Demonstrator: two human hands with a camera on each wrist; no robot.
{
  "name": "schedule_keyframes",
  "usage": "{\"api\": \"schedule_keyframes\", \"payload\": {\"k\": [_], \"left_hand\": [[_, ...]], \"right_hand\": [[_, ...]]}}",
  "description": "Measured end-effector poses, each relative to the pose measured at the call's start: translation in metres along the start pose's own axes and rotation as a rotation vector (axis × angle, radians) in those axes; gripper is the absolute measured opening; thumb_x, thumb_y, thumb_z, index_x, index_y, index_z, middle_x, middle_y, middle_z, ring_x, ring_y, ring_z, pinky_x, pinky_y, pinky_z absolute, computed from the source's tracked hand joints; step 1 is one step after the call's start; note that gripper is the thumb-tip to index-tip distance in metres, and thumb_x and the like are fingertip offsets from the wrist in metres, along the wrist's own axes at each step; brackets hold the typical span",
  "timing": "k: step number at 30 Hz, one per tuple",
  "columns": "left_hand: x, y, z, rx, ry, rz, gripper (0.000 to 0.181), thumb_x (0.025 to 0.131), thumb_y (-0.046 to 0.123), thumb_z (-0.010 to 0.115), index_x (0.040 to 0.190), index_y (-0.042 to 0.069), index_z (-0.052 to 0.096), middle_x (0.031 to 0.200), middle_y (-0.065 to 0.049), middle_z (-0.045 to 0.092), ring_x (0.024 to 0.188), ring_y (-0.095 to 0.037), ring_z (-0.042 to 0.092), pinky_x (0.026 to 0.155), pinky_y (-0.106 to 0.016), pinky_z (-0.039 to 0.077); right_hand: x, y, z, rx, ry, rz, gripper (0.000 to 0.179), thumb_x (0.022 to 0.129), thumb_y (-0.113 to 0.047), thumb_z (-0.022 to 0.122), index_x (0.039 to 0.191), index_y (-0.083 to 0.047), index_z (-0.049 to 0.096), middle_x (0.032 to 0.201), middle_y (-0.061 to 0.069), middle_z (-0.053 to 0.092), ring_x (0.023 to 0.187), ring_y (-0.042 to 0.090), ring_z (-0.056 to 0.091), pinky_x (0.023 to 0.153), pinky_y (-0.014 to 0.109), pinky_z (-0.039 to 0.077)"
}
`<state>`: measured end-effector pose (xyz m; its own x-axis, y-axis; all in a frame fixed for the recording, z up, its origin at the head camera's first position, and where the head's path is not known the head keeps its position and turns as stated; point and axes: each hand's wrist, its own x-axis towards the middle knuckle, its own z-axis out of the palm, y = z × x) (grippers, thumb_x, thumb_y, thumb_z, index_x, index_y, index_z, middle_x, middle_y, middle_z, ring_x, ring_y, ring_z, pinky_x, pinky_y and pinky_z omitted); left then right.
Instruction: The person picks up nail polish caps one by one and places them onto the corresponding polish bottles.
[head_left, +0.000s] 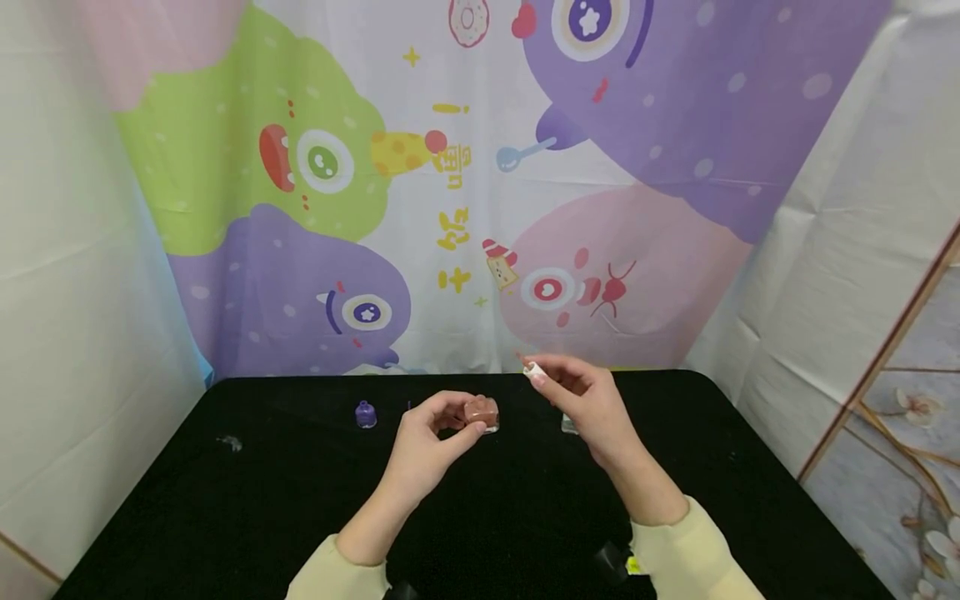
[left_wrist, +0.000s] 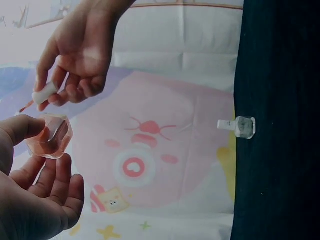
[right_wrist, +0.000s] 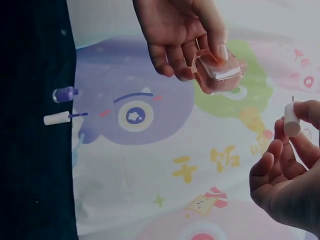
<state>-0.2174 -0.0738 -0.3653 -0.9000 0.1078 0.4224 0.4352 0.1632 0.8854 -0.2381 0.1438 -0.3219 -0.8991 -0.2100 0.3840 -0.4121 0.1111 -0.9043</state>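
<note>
My left hand [head_left: 427, 442] holds an uncapped nail polish bottle [head_left: 482, 412] of pinkish-brown polish, raised above the black table. In the left wrist view the bottle [left_wrist: 51, 137] sits tilted between thumb and fingers. Off to its right, my right hand [head_left: 592, 408] pinches the white cap [head_left: 534, 371] between thumb and fingertips. From the cap sticks a thin brush [left_wrist: 26, 106], coated with reddish-brown polish and pointing away from that hand. In the right wrist view a gap separates the cap [right_wrist: 292, 121] from the bottle [right_wrist: 217, 72].
On the black table [head_left: 480, 517] at left stands an uncapped purple polish bottle [head_left: 365, 415]. Beside it is a white cap [right_wrist: 56, 118] with a purple brush. A capped, greyish-clear polish bottle [left_wrist: 245, 127] stands behind my right hand. A cartoon-printed curtain [head_left: 450, 333] hangs behind the table.
</note>
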Motion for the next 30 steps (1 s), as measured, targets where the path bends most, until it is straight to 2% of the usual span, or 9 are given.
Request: {"api": "schedule_keyframes", "payload": {"k": [9,15,16,17,22,24,30], "left_hand": [[0.0,-0.012,0.006,-0.006,-0.026,0.001,0.023,0.082,0.015,0.074,0.103,0.013,0.066,0.095,-0.002,0.066,0.086,-0.015,0.061,0.081,-0.032,0.051],[-0.002,-0.013,0.007,-0.005,-0.031,-0.015,0.024,0.081,0.013,0.073,0.104,0.011,0.066,0.094,-0.002,0.066,0.084,-0.015,0.06,0.08,-0.03,0.05],[-0.003,-0.008,0.007,-0.005,-0.031,-0.027,0.024,0.081,0.011,0.073,0.104,0.01,0.066,0.094,-0.003,0.065,0.085,-0.016,0.06,0.08,-0.03,0.05],[-0.004,-0.003,0.007,-0.002,-0.033,-0.035,0.023,0.082,0.009,0.072,0.104,0.009,0.066,0.093,-0.004,0.065,0.084,-0.016,0.059,0.08,-0.03,0.05],[-0.004,-0.004,0.008,0.011,-0.044,-0.06,0.025,0.08,0.005,0.072,0.104,0.008,0.065,0.094,-0.004,0.065,0.084,-0.017,0.059,0.08,-0.029,0.049],[-0.003,-0.014,0.009,0.016,-0.047,-0.045,0.026,0.08,0.008,0.073,0.105,0.011,0.065,0.094,-0.002,0.065,0.084,-0.015,0.059,0.08,-0.028,0.049],[-0.006,-0.013,0.008,0.039,-0.067,-0.014,0.026,0.08,0.014,0.074,0.105,0.013,0.066,0.095,0.0,0.065,0.086,-0.014,0.061,0.083,-0.037,0.05]], "right_hand": [[-0.003,0.003,0.001,-0.042,-0.006,-0.028,0.021,0.088,-0.018,0.067,0.105,-0.008,0.061,0.094,0.005,0.06,0.083,0.019,0.056,0.073,0.028,0.049],[-0.005,0.006,0.0,-0.101,-0.046,-0.043,0.017,0.088,-0.019,0.067,0.101,-0.009,0.063,0.092,0.007,0.059,0.074,0.018,0.052,0.062,0.027,0.046],[-0.006,0.006,-0.001,-0.11,-0.05,-0.038,0.016,0.088,-0.019,0.067,0.102,-0.01,0.063,0.093,0.007,0.059,0.073,0.018,0.051,0.062,0.027,0.046],[-0.006,0.006,-0.001,-0.115,-0.054,-0.035,0.016,0.089,-0.02,0.066,0.102,-0.01,0.063,0.093,0.006,0.059,0.073,0.018,0.052,0.062,0.027,0.046],[-0.008,0.008,-0.002,-0.133,-0.075,-0.042,0.016,0.089,-0.019,0.066,0.102,-0.011,0.065,0.095,0.006,0.061,0.077,0.019,0.055,0.067,0.028,0.049],[-0.008,0.008,-0.002,-0.141,-0.084,-0.05,0.015,0.089,-0.018,0.066,0.102,-0.011,0.065,0.094,0.006,0.061,0.077,0.02,0.056,0.067,0.029,0.05],[-0.007,0.006,-0.004,-0.175,-0.098,-0.049,0.015,0.088,-0.019,0.066,0.102,-0.012,0.065,0.096,0.005,0.061,0.078,0.022,0.056,0.067,0.029,0.05]]}}
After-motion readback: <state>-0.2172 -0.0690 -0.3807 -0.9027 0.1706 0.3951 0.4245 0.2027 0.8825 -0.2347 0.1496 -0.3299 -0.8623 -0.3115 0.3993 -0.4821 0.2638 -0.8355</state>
